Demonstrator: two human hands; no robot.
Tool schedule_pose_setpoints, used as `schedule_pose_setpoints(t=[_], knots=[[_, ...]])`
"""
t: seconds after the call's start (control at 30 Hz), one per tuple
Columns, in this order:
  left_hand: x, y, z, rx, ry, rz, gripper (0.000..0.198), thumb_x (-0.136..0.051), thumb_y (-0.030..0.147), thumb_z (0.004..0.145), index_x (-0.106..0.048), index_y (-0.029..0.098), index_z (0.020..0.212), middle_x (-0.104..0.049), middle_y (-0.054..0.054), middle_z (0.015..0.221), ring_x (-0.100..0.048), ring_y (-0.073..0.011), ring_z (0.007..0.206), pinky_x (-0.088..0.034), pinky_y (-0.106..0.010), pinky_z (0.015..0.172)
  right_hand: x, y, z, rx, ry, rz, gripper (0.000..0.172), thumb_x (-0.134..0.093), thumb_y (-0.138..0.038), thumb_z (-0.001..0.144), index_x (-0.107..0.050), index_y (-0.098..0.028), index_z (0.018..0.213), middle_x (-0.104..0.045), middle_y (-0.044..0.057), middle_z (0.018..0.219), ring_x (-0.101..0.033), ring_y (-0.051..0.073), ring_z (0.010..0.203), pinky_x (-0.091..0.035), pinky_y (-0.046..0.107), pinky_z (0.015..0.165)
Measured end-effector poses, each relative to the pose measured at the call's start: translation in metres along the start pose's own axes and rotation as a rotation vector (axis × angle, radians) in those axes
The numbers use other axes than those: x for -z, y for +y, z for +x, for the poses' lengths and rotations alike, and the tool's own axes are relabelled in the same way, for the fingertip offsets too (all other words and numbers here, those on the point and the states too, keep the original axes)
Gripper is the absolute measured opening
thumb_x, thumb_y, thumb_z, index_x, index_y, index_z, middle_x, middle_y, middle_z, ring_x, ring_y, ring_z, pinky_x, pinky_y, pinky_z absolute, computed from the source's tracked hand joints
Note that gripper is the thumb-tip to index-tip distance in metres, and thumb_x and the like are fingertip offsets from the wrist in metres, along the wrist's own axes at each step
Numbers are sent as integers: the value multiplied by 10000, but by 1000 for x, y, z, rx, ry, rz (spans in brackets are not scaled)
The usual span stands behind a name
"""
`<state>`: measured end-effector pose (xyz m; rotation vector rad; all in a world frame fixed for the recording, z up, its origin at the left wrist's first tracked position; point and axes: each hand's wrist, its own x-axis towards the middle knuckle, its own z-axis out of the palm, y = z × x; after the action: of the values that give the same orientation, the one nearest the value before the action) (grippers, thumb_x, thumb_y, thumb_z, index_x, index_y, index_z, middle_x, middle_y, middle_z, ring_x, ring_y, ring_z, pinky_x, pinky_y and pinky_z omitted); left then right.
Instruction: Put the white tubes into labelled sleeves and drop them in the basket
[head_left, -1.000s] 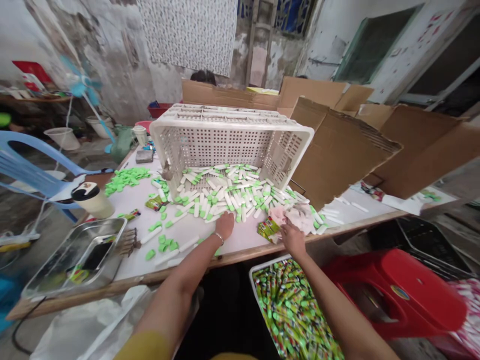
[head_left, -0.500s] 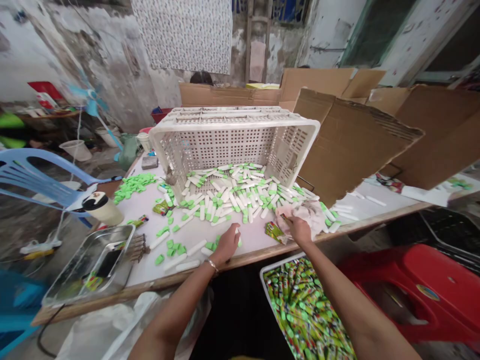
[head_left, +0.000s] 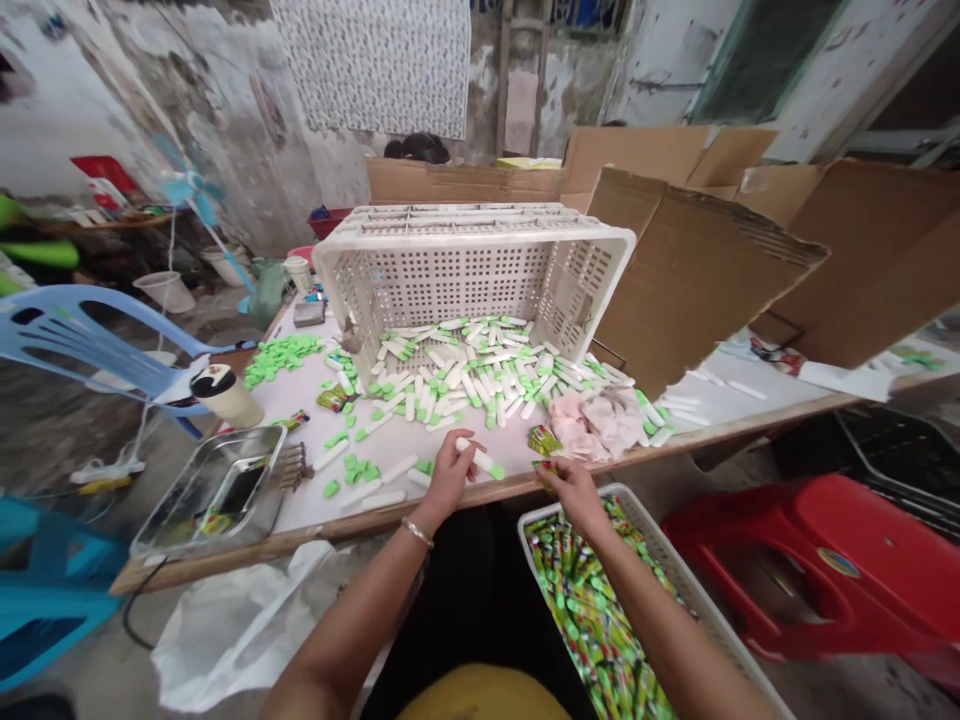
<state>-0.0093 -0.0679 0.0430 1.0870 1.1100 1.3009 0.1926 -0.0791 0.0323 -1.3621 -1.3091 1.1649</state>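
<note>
Nearest, below the table point(head_left: 405, 443) edge, a white basket point(head_left: 699, 602) holds wrapped tubes point(head_left: 566, 565), green and printed. Above it, the right hand point(head_left: 576, 492) pinches a small printed label point(head_left: 543, 465). Near it, the left hand point(head_left: 452, 472) grips a tube point(head_left: 481, 457) over the table edge: plain white barrel, bright green end, tilted. Beyond lies a crumpled pink cloth point(head_left: 600, 422). Farther back, similar loose tubes point(head_left: 472, 380) spill from a crate point(head_left: 480, 236) on its side.

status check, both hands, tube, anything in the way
Left hand holding green-capped white tube. Right hand pinching small printed piece. Pink cloth lying just beyond.
</note>
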Motion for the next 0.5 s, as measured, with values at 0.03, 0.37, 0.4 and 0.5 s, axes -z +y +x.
schedule_pose_setpoints(t=[0.03,0.37,0.4,0.5], knots=[[0,2,-4,-7,-1,-9,295,-533,364,756,-442,186,973,-608,-6,784,-463,-57,462,-385,-179,418,-2,-3,-5,1,-1,4,286,-603,-447,660,-569,-165,622,-518,-18,534,-441,126,526,-335,246,518],[-13,39,-22,-142,-91,-62,261,-490,333,817,-446,184,1027,-615,-46,920,-492,-59,539,-423,-192,492,-1,-26,-32,79,-96,-124,296,-545,-435,734,-653,-170,657,-619,15,659,-539,183,684,-395,293,669],[-14,41,-22,-149,-102,-60,261,-489,332,819,-447,183,1030,-614,-51,931,-496,-61,548,-425,-194,497,0,-27,-32,91,-103,-148,308,-531,-441,745,-643,-171,648,-603,10,642,-528,178,668,-392,287,654],[-19,45,-22,-163,-115,-58,264,-483,335,825,-447,179,1035,-612,-57,938,-497,-63,555,-424,-195,501,3,-34,-35,138,-135,-197,318,-500,-442,773,-620,-177,644,-566,5,626,-503,168,652,-386,275,638]])
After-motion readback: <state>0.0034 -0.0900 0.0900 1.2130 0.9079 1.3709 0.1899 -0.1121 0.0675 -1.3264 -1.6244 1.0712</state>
